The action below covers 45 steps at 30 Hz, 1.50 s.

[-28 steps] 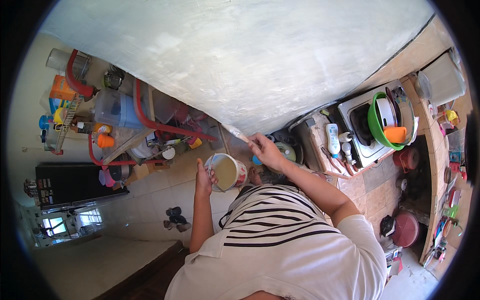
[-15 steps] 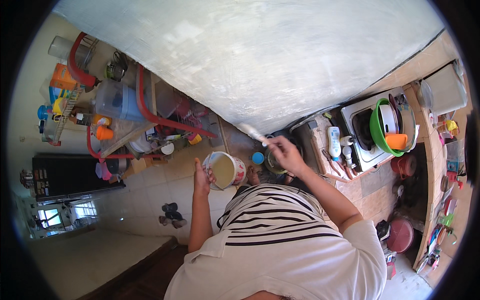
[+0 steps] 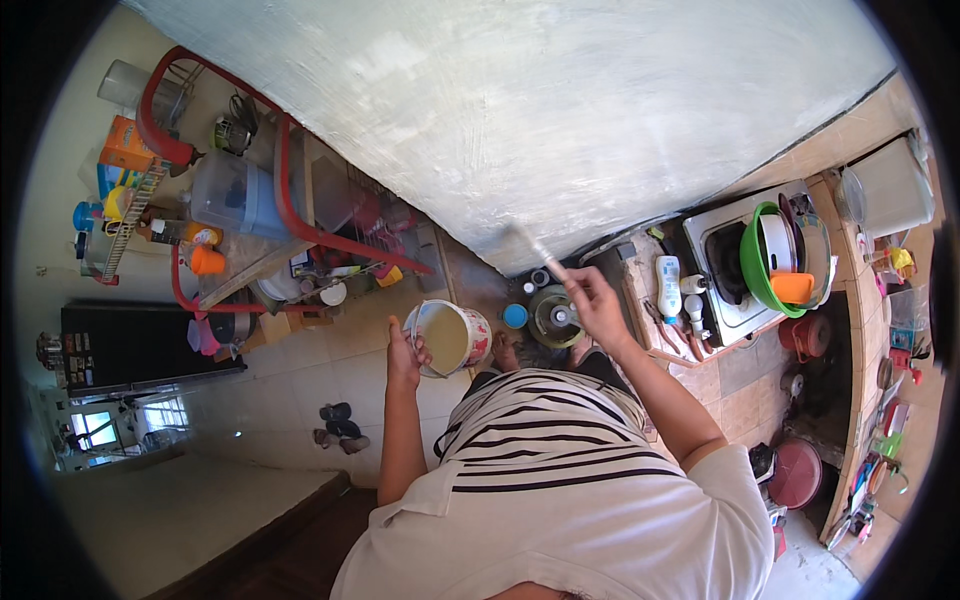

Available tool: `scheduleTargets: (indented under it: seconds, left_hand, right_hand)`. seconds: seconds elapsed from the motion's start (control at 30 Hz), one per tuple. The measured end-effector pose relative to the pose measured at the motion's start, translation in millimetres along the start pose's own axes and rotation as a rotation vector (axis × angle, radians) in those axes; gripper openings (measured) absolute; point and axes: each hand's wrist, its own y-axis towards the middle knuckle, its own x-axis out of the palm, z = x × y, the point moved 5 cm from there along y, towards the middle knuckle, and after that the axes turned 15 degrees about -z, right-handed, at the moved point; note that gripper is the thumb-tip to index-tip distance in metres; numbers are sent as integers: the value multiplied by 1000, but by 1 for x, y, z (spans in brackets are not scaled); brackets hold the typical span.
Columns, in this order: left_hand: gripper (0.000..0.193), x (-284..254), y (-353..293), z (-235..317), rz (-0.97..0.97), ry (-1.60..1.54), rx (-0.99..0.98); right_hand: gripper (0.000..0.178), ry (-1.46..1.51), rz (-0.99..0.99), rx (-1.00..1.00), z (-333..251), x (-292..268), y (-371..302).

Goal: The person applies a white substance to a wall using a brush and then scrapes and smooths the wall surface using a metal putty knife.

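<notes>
My left hand (image 3: pixel 404 358) is closed on the rim and wire handle of a white bucket (image 3: pixel 478 338) with red print. A pale, yellowish liquid (image 3: pixel 442 335) lies inside it. My right hand (image 3: pixel 597 302) grips the handle of a paintbrush (image 3: pixel 543 256). The brush points up and to the left, its bristles at the lower part of a wall (image 3: pixel 610 110). The wall is whitish and streaky; whether the bristles press on it is hard to tell. The fingers of my left hand are partly hidden by the bucket.
On the floor by my feet are a blue-topped container (image 3: pixel 515 316) and a round gas tank (image 3: pixel 553 315). To the left, a red-framed rack (image 3: pixel 330 240) holds kitchenware. At right, a counter bears a stove (image 3: pixel 715 250), a green basin (image 3: pixel 755 262) and bottles (image 3: pixel 668 285).
My right hand and the paintbrush have moved to the right and slightly up along the wall. The bucket in my left hand has stayed nearly in place.
</notes>
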Motion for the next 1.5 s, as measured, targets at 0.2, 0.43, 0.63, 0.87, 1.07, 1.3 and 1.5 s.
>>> scheduleTargets:
  seconds: [0.2,0.43,0.63,0.87,1.07,1.3,1.5]
  left_hand:
    - [74,8,9,3,-37,33,10]
    - [73,-2,6,-1,-17,-10,15]
    - [76,-1,-1,-2,10,30,3]
    - [75,24,12,12,-49,111,-1]
    - [75,17,6,6,10,78,-23]
    - [76,16,9,2,-15,81,-26]
    - [76,32,18,7,-22,135,-54]
  right_hand:
    - [22,60,-155,-123,-25,64,32]
    - [19,19,133,-9,-18,-21,18]
    - [19,57,-13,0,-13,-23,-7]
    - [19,41,-89,-19,6,33,37]
    - [23,17,272,-20,36,-74,15]
    - [23,31,703,66,86,-208,-33]
    - [23,-49,740,-23,69,-145,5]
